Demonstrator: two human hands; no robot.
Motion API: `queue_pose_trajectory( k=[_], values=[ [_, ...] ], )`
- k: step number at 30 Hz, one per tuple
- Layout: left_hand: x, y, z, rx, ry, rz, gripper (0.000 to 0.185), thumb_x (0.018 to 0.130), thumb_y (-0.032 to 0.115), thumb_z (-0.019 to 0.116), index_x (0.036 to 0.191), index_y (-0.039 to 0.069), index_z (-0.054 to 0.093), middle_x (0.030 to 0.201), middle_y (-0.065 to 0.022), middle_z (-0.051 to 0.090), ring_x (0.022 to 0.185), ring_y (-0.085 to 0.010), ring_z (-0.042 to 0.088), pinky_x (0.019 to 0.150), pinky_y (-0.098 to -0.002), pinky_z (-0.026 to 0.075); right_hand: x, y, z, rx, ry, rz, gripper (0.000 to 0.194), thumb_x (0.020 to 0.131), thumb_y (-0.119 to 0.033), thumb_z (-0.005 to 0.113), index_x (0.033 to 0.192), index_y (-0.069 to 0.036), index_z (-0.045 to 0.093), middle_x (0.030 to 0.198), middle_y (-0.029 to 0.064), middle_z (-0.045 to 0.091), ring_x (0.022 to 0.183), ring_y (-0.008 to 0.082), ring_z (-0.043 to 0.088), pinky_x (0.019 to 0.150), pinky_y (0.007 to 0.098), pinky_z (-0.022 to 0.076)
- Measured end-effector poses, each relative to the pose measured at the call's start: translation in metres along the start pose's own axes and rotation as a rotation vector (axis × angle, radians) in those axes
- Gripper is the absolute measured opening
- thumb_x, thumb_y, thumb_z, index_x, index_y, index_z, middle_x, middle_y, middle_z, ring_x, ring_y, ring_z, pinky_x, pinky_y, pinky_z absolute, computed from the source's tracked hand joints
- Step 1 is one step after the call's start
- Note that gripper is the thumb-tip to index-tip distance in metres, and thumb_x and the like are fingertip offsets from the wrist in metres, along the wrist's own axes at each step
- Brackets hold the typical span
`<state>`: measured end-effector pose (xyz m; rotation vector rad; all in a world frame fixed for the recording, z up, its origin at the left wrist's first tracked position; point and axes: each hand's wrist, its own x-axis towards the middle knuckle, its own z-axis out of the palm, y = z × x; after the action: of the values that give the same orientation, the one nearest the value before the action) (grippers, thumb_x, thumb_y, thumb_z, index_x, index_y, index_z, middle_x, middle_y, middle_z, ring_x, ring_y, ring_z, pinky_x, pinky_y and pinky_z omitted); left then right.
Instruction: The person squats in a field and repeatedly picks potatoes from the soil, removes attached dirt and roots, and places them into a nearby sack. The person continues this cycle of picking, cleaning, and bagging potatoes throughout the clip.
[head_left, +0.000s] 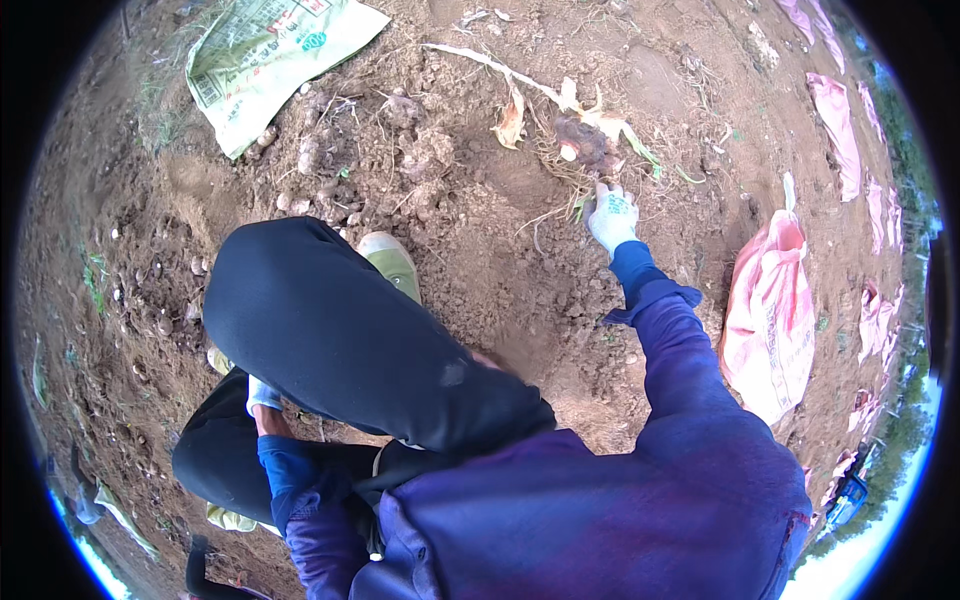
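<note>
My right hand (613, 215), in a pale work glove with green print, reaches forward and touches the lower edge of a soil-caked root clump (589, 142). Dry stalks, leaves and thin roots spread around that clump. Its fingers are partly hidden against the clump, so their grip cannot be made out. My left hand (264, 394), also gloved, is down between my legs, largely hidden by my dark trouser leg. Left of the clump, clods and soil-covered tubers or corms (307, 154) lie on the brown earth.
A pale green woven sack (277, 67) lies flat at the upper left. A filled pink woven sack (772, 322) lies to my right, with several more pink sacks (836, 135) farther off. My green shoe (397, 266) is on the soil. Part of another person (199, 570) shows at the lower left.
</note>
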<state>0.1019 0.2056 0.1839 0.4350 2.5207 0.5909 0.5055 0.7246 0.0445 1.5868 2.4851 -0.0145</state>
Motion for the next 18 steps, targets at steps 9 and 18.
queue_pose_trajectory(
  k=[9,18],
  values=[
    [-0.049,-0.002,0.005,0.021,-0.046,-0.241,0.041,0.107,0.021,0.071,0.142,0.001,0.064,0.114,-0.0079,0.075,0.100,-0.0140,0.070,0.089,-0.0304,0.056,0.101,0.042,0.011,-0.356,-0.130,0.003,0.054,0.102,-0.029,0.057,0.149,-0.005,0.056,0.145,0.0203,0.061,0.144,0.0436,0.052,0.121,0.0616,0.0353],
    [-0.062,0.006,0.014,0.015,-0.074,-0.382,0.042,0.107,0.021,0.071,0.143,0.002,0.063,0.114,-0.0079,0.075,0.101,-0.0141,0.069,0.089,-0.0305,0.056,0.148,0.031,0.021,-0.199,-0.362,0.096,0.048,0.096,-0.044,0.070,0.114,-0.001,0.081,0.116,0.0247,0.080,0.108,0.0398,0.079,0.090,0.0497,0.0625]
  ],
)
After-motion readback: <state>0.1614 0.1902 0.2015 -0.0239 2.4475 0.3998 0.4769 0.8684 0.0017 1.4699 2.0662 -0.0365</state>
